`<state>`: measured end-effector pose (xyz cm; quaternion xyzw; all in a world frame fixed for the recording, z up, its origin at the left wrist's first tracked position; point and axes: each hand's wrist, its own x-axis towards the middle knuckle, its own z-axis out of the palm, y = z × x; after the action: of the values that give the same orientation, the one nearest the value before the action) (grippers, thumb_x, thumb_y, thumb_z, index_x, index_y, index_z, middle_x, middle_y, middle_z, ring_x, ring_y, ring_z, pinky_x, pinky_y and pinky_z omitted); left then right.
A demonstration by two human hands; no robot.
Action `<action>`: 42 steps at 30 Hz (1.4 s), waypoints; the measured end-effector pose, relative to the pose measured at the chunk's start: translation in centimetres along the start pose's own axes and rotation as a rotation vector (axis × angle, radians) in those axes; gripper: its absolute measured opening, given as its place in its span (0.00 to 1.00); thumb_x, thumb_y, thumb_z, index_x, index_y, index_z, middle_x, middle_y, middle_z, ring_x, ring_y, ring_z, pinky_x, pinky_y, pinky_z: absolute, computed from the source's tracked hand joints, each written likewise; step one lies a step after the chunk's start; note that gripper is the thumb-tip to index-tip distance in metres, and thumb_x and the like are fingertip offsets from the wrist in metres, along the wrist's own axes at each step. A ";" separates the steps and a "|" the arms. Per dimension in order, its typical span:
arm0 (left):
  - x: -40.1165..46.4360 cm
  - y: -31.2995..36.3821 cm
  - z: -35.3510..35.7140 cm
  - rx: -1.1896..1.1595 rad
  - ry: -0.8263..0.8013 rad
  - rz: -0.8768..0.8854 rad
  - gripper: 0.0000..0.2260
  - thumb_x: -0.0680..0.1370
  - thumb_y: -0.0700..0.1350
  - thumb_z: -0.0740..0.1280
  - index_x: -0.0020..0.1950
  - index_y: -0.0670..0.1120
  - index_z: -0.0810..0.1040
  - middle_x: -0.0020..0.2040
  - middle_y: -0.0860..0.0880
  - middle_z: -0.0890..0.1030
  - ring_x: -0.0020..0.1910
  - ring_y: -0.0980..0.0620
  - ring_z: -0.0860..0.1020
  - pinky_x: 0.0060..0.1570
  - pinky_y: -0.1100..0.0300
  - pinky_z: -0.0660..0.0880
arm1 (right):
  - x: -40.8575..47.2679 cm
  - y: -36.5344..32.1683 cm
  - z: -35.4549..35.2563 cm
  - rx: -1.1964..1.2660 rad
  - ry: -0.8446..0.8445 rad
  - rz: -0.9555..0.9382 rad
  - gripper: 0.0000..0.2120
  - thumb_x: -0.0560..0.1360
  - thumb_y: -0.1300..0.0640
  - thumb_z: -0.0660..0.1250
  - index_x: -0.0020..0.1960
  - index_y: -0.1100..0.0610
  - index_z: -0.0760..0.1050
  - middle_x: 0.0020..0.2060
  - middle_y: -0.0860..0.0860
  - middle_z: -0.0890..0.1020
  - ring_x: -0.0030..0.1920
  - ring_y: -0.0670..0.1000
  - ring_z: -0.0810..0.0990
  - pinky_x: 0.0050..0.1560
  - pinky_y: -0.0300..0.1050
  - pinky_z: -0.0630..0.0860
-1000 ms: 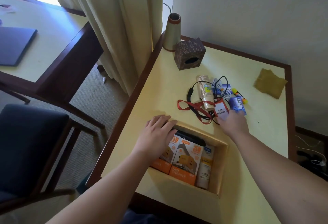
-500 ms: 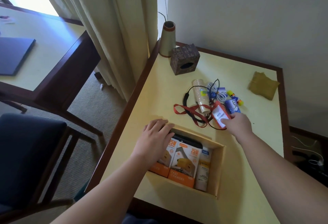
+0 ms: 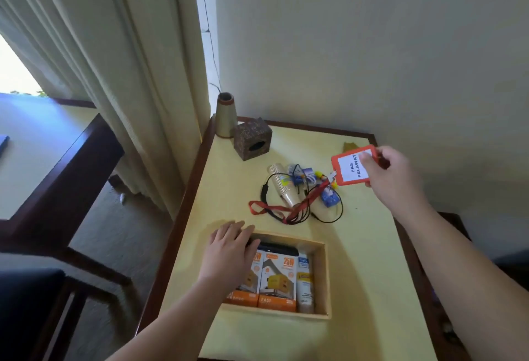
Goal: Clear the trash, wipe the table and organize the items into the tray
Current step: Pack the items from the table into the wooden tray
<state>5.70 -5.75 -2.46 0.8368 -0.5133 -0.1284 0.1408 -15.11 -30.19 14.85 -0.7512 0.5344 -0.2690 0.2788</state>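
The right hand (image 3: pixel 396 177) is pinching the badge (image 3: pixel 350 170) aloft at the table's (image 3: pixel 369 246) two o'clock, the left hand (image 3: pixel 232 254) lying flat on the tray (image 3: pixel 322 280) at six, and the trailing lanyard (image 3: pixel 286 209), looping through the cable (image 3: pixel 329 219), is probably risking dragging the cups (image 3: pixel 283 187) along.

Things around the room

Long cream curtains (image 3: pixel 114 74) hang at the left, beside a plain pale wall (image 3: pixel 372 45). A thin black wire (image 3: pixel 206 17) runs down the wall. A dark wooden chair with a black seat (image 3: pixel 25 297) stands on the grey carpet floor (image 3: pixel 114 234), near a second pale table with a dark wooden edge (image 3: pixel 71 166).
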 end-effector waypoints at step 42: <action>11.2 9.8 -11.4 -0.664 -0.186 -0.387 0.24 0.80 0.66 0.64 0.49 0.45 0.83 0.41 0.47 0.85 0.35 0.49 0.78 0.34 0.58 0.75 | -1.7 -5.0 -10.9 0.526 0.229 -0.012 0.14 0.81 0.39 0.66 0.49 0.48 0.80 0.42 0.46 0.87 0.45 0.52 0.87 0.44 0.58 0.85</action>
<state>6.66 -18.82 10.88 0.8117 -0.2874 -0.3868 0.3302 -19.99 -28.69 25.80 -0.6212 0.4696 -0.4830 0.4003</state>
